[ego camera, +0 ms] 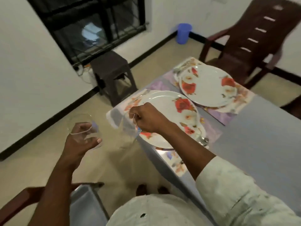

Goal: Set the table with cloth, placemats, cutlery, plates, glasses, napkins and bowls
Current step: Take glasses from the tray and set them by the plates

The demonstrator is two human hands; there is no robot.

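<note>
The worktop (260, 131) already carries its grey cloth, two floral placemats and a rose-patterned dinner plate on each: the near plate (169, 115) and, just beyond it, the far plate (206, 85). Something metallic, probably cutlery (203, 141), shows at the near plate's right edge, though it is too blurred to be sure. Glasses are the step in hand; no napkins or bowls are in view, so those appear to be left.

The right hand (149, 118) hovers over the near plate's left rim, its grip pinching the rim of a clear tumbler (128, 132) that hangs below it, at the worktop's edge. The left hand (81, 141), well left of the near plate and over the floor, has its grip wrapped round a second tumbler (86, 132).
</note>
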